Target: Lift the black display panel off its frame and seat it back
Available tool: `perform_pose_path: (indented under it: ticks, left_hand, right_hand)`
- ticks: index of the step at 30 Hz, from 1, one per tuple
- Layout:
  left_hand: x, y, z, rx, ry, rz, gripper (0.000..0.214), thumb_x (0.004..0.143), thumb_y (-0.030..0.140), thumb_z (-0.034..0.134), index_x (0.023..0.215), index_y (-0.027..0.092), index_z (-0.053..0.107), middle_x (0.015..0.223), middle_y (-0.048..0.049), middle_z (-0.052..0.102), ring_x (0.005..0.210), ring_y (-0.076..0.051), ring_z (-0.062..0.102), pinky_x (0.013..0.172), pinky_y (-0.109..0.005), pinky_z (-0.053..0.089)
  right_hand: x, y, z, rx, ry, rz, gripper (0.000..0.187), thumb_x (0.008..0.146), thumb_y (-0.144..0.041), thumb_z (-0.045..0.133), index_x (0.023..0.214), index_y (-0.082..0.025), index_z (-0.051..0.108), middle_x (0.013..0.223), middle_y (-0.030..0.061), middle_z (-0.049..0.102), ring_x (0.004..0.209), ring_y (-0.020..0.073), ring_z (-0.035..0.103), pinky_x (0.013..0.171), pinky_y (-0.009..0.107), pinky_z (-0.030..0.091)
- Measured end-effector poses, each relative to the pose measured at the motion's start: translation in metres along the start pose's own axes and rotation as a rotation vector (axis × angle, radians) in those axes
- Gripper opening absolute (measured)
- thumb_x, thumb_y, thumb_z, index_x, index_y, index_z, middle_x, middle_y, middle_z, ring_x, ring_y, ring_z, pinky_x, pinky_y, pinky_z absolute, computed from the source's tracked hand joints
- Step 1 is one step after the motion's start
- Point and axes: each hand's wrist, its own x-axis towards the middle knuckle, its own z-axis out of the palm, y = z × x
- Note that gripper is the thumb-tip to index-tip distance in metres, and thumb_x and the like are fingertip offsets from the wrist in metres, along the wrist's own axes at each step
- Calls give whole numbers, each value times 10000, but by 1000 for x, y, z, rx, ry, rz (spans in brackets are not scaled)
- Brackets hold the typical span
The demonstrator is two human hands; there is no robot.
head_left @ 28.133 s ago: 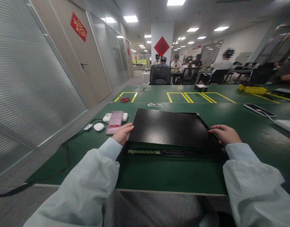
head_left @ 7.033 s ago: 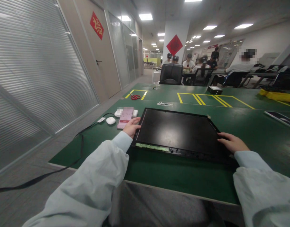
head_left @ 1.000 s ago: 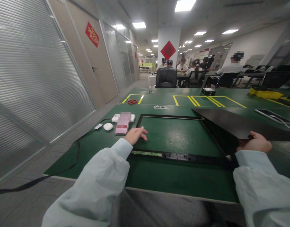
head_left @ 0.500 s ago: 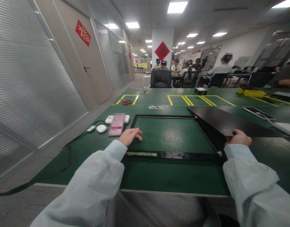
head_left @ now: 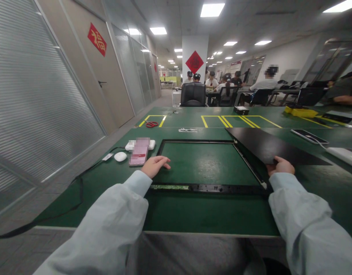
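Observation:
A thin black rectangular frame (head_left: 210, 188) lies flat on the green table (head_left: 204, 215) in front of me, with bare table showing through its middle. My left hand (head_left: 155, 166) rests on the frame's left side, fingers loosely stretched and holding nothing. A flat black panel (head_left: 267, 147) lies to the right of the frame, over its right edge. My right hand (head_left: 279, 166) grips the panel's near edge, fingers curled on it.
A pink phone (head_left: 139, 151) and white earbud cases (head_left: 120, 156) lie left of the frame, with a black cable (head_left: 78, 183) running off the table. Red scissors (head_left: 151, 124), another phone (head_left: 309, 136) and yellow floor-style markings (head_left: 230, 120) lie farther back. People sit at distant tables.
The black panel, earlier seated in the frame, has been lifted out and carried right. Over the last second my right hand lowered it toward the table beside the frame. My left hand stayed put.

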Motion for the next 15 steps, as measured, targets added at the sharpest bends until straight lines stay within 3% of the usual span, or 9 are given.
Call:
perform_pose_path:
  ticks: [3,6,11,15]
  left_hand:
    - [1,-2,0,-41,34,-15,482,728,728,831,839,259,838,851,-91,896,1087,-383,814,1198,-536,532]
    - [4,-6,2,-170,72,-52,512,642,711,912,835,245,826,890,-113,897,1136,-398,821,1238,-561,518]
    - [7,-12,3,-383,178,-113,689,538,600,1048,1062,225,805,1058,-119,903,1266,-404,809,1220,-558,555]
    - [10,-15,3,-438,234,-115,704,521,529,1073,1087,224,788,1153,-136,893,1407,-417,751,1293,-563,500]
  right_hand:
    - [-5,1,4,40,105,20,286,686,31,710,809,-203,601,840,-29,684,738,136,684,789,310,683]
    - [-10,-1,5,71,116,33,273,706,48,713,816,-188,631,856,-21,706,751,140,704,800,307,692]
    - [-11,-3,3,92,100,44,275,727,68,689,836,-180,641,863,-17,709,748,138,704,760,285,693]
    - [-8,0,2,95,87,38,307,692,74,701,857,-179,650,883,-10,719,763,144,707,744,277,685]
